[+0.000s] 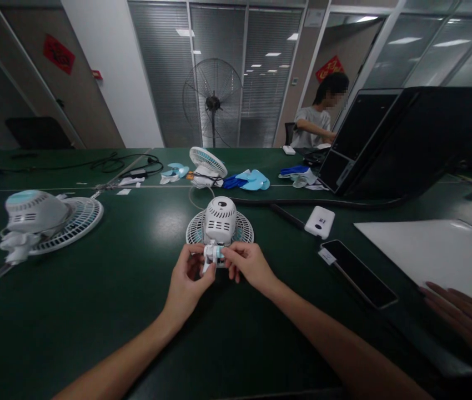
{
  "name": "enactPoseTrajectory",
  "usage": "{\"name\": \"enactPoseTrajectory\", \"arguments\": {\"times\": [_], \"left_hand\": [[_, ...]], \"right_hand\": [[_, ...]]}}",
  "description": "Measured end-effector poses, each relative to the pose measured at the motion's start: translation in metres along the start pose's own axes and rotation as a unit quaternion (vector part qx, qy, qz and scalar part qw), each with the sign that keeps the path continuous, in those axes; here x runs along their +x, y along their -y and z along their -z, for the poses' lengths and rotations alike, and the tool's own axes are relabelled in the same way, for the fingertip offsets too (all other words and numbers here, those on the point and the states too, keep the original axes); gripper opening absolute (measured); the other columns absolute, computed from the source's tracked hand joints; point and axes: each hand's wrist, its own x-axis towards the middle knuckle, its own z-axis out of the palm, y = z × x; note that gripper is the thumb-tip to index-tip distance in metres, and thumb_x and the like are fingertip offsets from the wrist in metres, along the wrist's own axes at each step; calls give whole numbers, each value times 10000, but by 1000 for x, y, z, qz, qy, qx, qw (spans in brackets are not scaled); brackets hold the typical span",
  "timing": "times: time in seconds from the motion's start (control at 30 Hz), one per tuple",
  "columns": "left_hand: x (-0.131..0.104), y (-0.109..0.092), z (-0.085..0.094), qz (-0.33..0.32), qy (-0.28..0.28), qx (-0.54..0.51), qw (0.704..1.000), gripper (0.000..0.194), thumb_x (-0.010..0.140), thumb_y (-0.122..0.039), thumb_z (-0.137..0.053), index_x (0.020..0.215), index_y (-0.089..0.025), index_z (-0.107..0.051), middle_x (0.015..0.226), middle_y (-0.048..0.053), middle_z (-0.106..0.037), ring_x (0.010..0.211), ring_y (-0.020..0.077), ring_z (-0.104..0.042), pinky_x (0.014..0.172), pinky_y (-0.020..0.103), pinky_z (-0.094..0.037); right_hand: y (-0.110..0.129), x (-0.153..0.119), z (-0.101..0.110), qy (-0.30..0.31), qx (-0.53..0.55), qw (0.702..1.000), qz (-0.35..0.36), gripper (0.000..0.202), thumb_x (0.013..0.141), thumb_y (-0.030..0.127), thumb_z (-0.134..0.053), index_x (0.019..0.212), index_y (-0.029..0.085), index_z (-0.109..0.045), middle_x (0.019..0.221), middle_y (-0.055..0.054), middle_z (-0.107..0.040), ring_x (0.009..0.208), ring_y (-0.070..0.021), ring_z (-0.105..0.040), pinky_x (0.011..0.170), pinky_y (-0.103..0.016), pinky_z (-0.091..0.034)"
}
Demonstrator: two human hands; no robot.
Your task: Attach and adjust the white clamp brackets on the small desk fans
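A small white fan (220, 218) lies grille-down on the green table in front of me, its motor housing upward. My left hand (189, 278) is closed on the fan's white neck joint (208, 256), steadying it from the left. With thumb and fingers, my right hand (247, 263) pinches a light-blue knob (220, 251) at the joint's right side. The knob sits against the joint; whether it is threaded in cannot be seen. My fingers partly cover the joint and the lower grille.
Another fan (40, 214) lies at left, and a third fan (206, 166) stands behind. Light-blue fan blades (253, 180) lie farther back. At right are a white power bank (320, 221), a phone (358, 273), a black monitor (406, 144) and another person's hand (465, 316) on a white board (436, 250).
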Motion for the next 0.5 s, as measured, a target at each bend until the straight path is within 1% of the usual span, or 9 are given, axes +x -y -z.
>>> {"name": "enactPoseTrajectory", "arguments": {"times": [0.03, 0.07, 0.17, 0.23, 0.3, 0.33, 0.4, 0.47, 0.5], "left_hand": [[0, -1, 0, -1, 0, 4, 1000, 267, 882, -290, -735, 1057, -204, -554, 1010, 33, -617, 898, 193, -623, 750, 298, -505], [0, -1, 0, 0, 0, 7, 1000, 265, 883, -293, -734, 1058, -202, -556, 1015, 36, -619, 903, 196, -624, 751, 300, -506], [1, -2, 0, 0, 1, 12, 1000, 264, 884, -299, -733, 1065, -203, -566, 1026, 39, -621, 907, 198, -626, 749, 301, -506], [1, -1, 0, -3, 0, 11, 1000, 262, 886, -299, -733, 1069, -206, -570, 1017, 35, -618, 905, 195, -623, 747, 299, -504], [0, -1, 0, -7, -1, 11, 1000, 258, 889, -295, -730, 1072, -209, -570, 1028, 35, -617, 913, 195, -622, 751, 301, -504], [0, 0, 0, -9, -2, 12, 1000, 255, 891, -292, -727, 1073, -211, -568, 1042, 38, -617, 922, 196, -621, 757, 303, -504], [-1, 0, 0, -10, -2, 17, 1000, 253, 892, -285, -724, 1075, -212, -565, 1060, 41, -618, 932, 198, -622, 763, 307, -505], [-1, -1, 0, -9, 0, 21, 1000, 249, 892, -280, -721, 1074, -211, -564, 1061, 42, -617, 927, 199, -624, 763, 310, -507], [-1, -2, -1, -9, 2, 21, 1000, 247, 892, -278, -720, 1070, -210, -564, 1055, 42, -617, 921, 198, -625, 762, 311, -509]], "right_hand": [[1, 0, 1, 10, 18, 1000, -17, 374, 958, 503, -637, 807, 163, -677, 644, -3, -654, 447, -117, -601, 350, -199, -431], [1, -1, 2, 9, 18, 1000, -10, 345, 944, 499, -660, 869, 163, -689, 691, -8, -670, 461, -114, -610, 355, -197, -440], [5, -7, 11, -10, -64, 993, 101, 301, 890, 390, -760, 1119, 203, -707, 929, -37, -715, 576, -105, -661, 469, -204, -526], [8, -10, 15, -2, -110, 979, 172, 249, 916, 340, -737, 1138, 227, -728, 1046, -59, -713, 652, -109, -678, 555, -226, -572], [8, -9, 15, -15, -116, 975, 188, 176, 938, 339, -712, 1060, 220, -755, 1047, -66, -715, 660, -110, -670, 575, -237, -579], [8, -7, 13, -29, -101, 980, 171, 170, 934, 353, -718, 1013, 207, -757, 987, -61, -719, 630, -109, -659, 543, -233, -565], [6, -2, 7, -38, -44, 994, 92, 220, 914, 400, -734, 924, 181, -738, 793, -33, -703, 533, -107, -619, 447, -217, -508], [4, 2, 3, -8, 27, 1000, -3, 300, 912, 459, -717, 851, 166, -701, 636, 1, -644, 451, -108, -576, 370, -206, -448], [3, 2, 3, 6, 53, 998, -34, 322, 913, 480, -706, 848, 165, -688, 609, 11, -627, 429, -108, -563, 349, -204, -434]]}}
